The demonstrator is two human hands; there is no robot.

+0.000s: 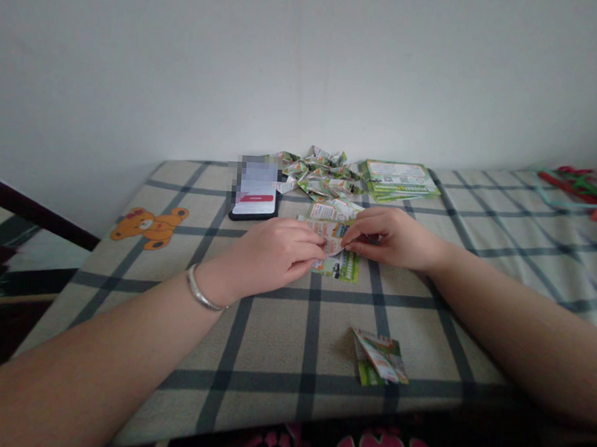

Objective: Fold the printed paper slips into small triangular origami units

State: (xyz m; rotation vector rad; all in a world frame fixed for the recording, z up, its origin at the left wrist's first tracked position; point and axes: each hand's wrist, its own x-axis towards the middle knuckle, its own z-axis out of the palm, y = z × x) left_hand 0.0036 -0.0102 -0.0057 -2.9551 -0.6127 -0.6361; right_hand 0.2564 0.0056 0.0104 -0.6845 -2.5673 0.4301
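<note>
A printed green, orange and white paper leaflet [346, 266] lies on the checked tablecloth between my hands, partly folded. My left hand [279, 252], with a silver bangle at the wrist, presses its closed fingers on the leaflet's left side. From the right, my right hand [392, 236] pinches the leaflet's upper layer between thumb and fingers. The fingers hide parts of its edges. Nearer to me lies a small folded leaflet [382, 358], its layers slightly raised. Just beyond my hands, another leaflet [329, 210] touches a heap of folded paper pieces [326, 171].
A phone [253, 206] with a lit screen lies left of the heap. A flat stack of leaflets [401, 179] sits at the back right by the wall. Red and green strings [580, 188] lie far right. A bear picture [151, 228] marks the tablecloth's left side.
</note>
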